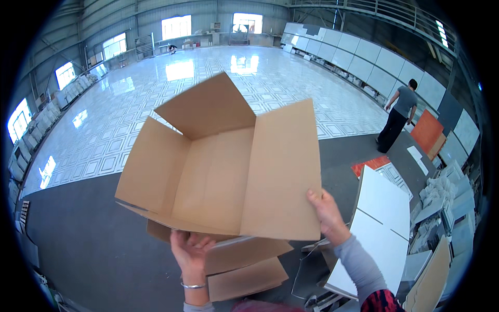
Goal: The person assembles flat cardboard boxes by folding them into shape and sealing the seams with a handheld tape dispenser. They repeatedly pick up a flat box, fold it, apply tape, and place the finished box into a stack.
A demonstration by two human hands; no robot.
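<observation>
Open cardboard box held in mid-air by its edges, above a dark floor.

The cardboard box (218, 166) hangs at the centre of view, flaps splayed, its open mouth tipped toward the person. The left hand (191, 249), at 6 o'clock under the box, has its fingers curled up against the lower edge. The right hand (326, 213), at 4 o'clock, pinches the corner of the large right flap between thumb and fingers. With only a flap and a rim gripped, I judge the box could fold, twist or slip, since a flap bends freely at its crease. Loose cardboard pieces (244, 270) lie below at 6 o'clock, and white tiles (382, 218) stand stacked at 4 o'clock; a dropped box might knock against them. Another person (397, 117) stands well apart at 2 o'clock, on the glossy patterned floor (208, 67).
</observation>
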